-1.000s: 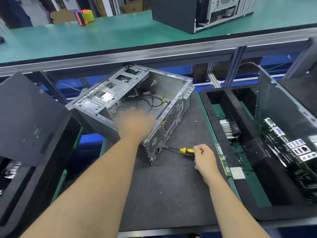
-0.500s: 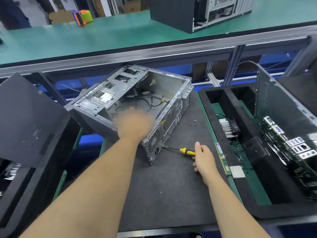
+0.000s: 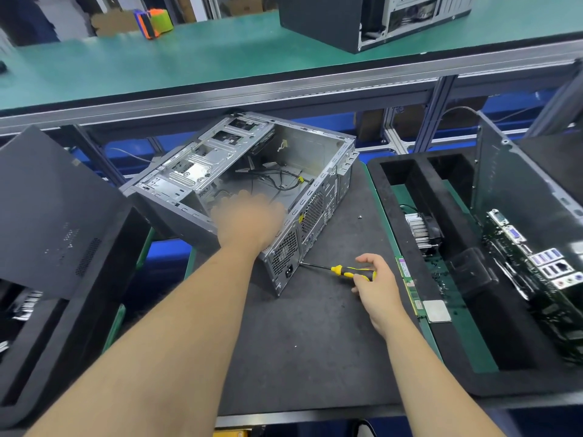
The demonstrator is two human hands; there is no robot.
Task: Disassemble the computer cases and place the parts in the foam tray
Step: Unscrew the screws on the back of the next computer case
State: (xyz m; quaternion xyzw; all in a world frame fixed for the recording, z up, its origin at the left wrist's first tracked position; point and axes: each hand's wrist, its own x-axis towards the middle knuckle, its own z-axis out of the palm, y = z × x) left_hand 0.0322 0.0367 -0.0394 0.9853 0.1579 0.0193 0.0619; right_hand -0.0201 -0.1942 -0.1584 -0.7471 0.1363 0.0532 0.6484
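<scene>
An open grey computer case [image 3: 220,159] lies on its side on the dark mat [image 3: 309,342], with loose cables inside. My left hand [image 3: 249,222] is blurred and sits on the case's near corner, above the power supply [image 3: 285,257]. Its fingers reach down inside and are hidden. A yellow-and-black screwdriver [image 3: 344,271] lies on the mat with its tip against the case. My right hand [image 3: 375,285] hovers at the end of the handle, fingers loosely curved and not closed round it. At the right stands the black foam tray [image 3: 394,241].
The tray holds a heatsink fan [image 3: 421,230], a memory stick [image 3: 410,285], a processor chip [image 3: 437,310], a motherboard [image 3: 536,263] and a side panel [image 3: 520,184]. Another panel [image 3: 47,209] leans on a tray at the left. A second case [image 3: 347,20] stands on the green bench behind.
My right hand has come off the screwdriver handle and drawn back a little, so more of the handle shows. The screwdriver stays on the mat. My left hand stays on the case.
</scene>
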